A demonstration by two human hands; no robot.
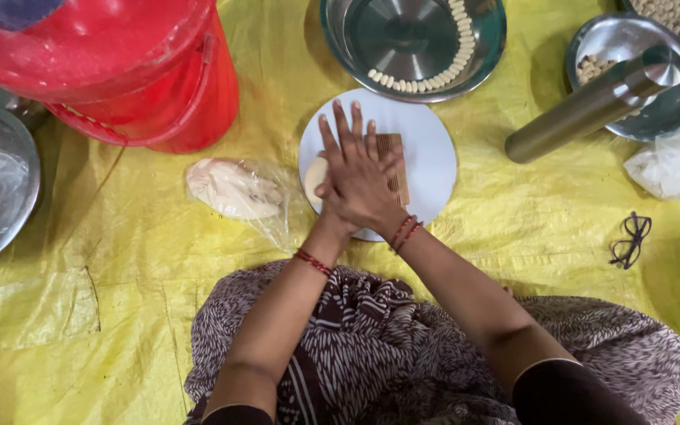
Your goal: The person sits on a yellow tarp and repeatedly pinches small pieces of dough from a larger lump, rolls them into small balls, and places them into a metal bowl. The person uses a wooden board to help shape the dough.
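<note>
Both my hands are stacked over a round white board (426,142) on the yellow sheet. My right hand (360,189) lies on top, fingers spread flat. My left hand (332,201) is mostly hidden beneath it. Under the palms sits a pale piece of dough (315,178), pressed against a small ridged wooden board (395,161). Only the dough's left edge shows.
A red bucket (151,86) stands at the upper left. Dough in a plastic bag (234,189) lies left of the white board. A steel bowl with small shaped dough pieces (426,75) sits behind it. A metal cylinder (592,106) rests on another bowl at right.
</note>
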